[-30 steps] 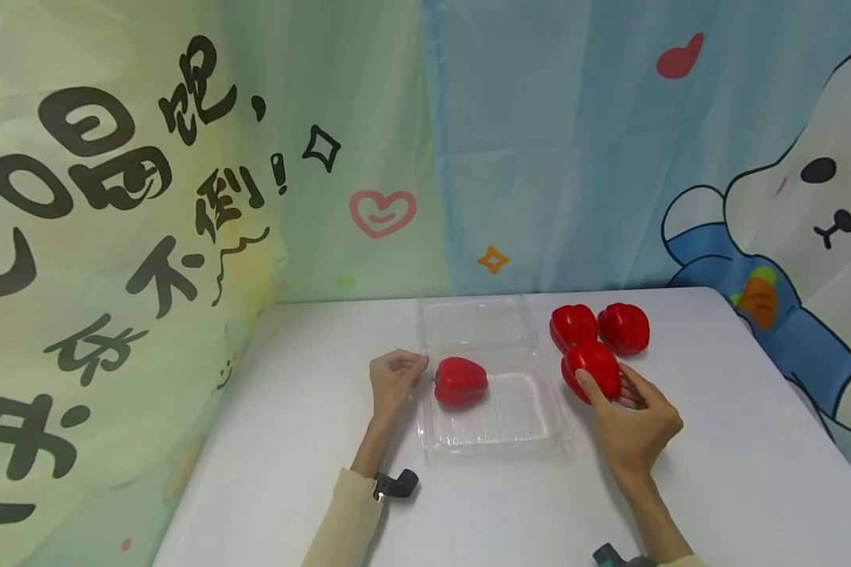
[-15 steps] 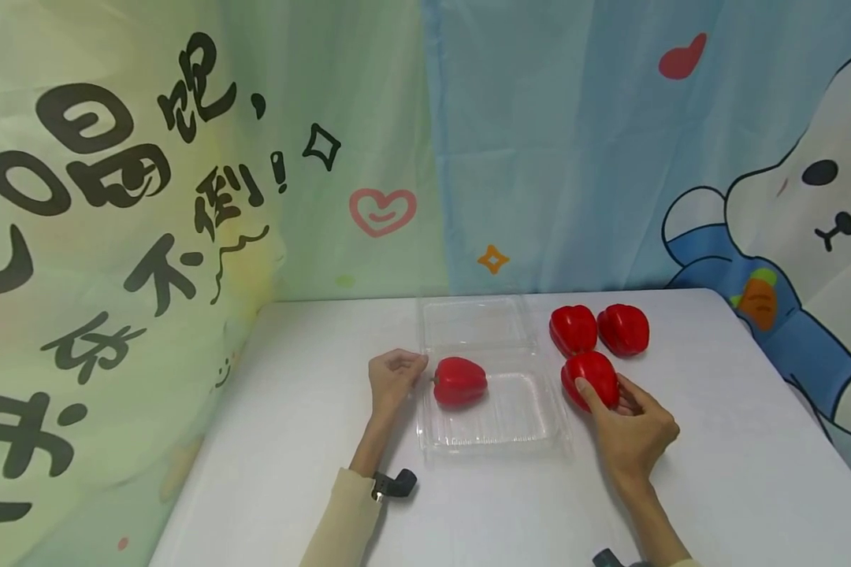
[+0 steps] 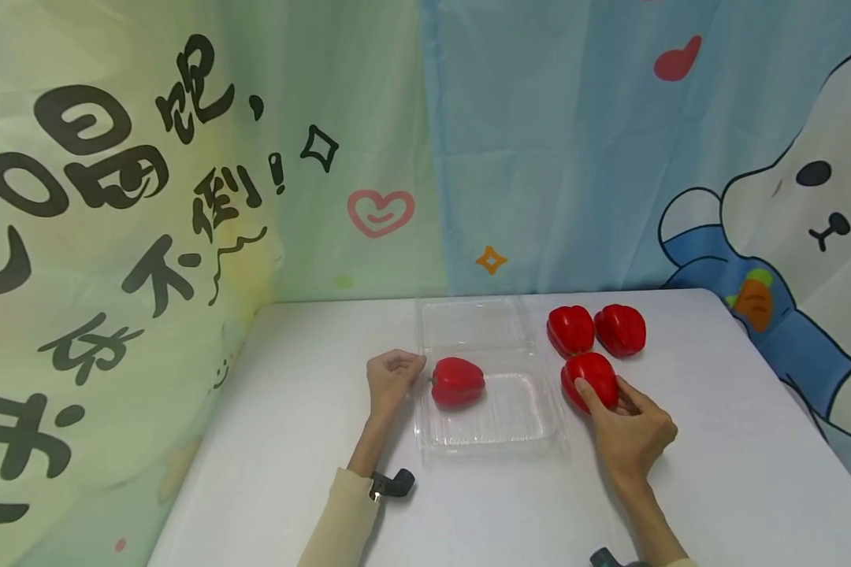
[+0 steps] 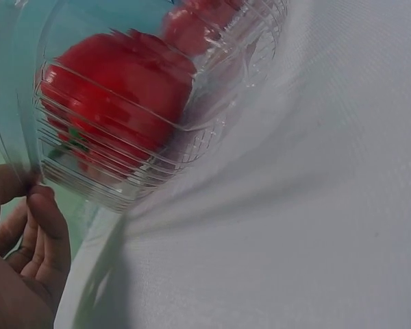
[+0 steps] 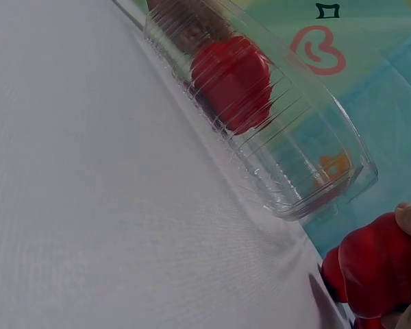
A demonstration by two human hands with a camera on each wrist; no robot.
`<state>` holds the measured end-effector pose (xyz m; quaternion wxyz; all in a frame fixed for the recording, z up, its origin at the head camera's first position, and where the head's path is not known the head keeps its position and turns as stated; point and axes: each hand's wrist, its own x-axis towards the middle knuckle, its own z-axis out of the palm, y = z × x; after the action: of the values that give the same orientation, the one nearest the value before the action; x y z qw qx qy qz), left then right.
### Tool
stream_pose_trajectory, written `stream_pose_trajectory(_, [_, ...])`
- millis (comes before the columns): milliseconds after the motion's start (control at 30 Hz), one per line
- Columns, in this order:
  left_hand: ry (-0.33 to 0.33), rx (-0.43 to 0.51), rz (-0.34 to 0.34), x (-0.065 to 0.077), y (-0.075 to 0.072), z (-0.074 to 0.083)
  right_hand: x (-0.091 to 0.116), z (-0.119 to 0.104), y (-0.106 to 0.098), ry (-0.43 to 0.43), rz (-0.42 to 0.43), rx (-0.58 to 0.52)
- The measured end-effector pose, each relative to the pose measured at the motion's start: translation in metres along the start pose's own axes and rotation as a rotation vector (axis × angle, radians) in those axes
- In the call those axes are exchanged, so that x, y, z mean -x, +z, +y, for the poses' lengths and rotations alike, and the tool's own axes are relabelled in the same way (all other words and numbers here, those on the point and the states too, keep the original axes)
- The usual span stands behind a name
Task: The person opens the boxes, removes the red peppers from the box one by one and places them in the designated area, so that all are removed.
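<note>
A clear plastic clamshell box point(image 3: 492, 453) lies with its lid flipped back, and one red bell pepper point(image 3: 457, 383) sits in the left part of its base. My left hand point(image 3: 394, 379) pinches the box's left rim between thumb and fingers, which the left wrist view shows close up with the hand point(image 4: 31, 240) at the edge. To the right of the box, my right hand point(image 3: 631, 425) grips another red bell pepper point(image 3: 587, 379) by its side. In the right wrist view that pepper point(image 5: 377, 267) is partly cut off by the frame.
Two more red bell peppers, one point(image 3: 570, 330) behind the gripped one and one point(image 3: 620, 330) to its right, rest near the table's back edge. All stand on a white-covered table point(image 3: 291, 441). A printed curtain point(image 3: 574, 157) hangs behind it.
Over the last second the right hand has drawn the gripped pepper slightly toward the front, away from the two behind it. The left hand stays at the box rim.
</note>
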<state>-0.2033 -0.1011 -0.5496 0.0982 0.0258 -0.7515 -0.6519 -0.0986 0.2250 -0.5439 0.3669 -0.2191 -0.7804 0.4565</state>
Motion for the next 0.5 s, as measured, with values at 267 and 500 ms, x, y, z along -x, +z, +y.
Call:
stream_pose_trajectory(267, [0.000, 0.003, 0.000, -0.0015, 0.0002, -0.0017, 0.0013, 0.0023, -0.0004, 0.014, 0.007, 0.010])
stream_pose_trajectory(500, [-0.003, 0.003, 0.005, -0.0003, 0.0009, 0.0004, 0.0019, 0.0027, -0.0019, 0.042, -0.017, 0.025])
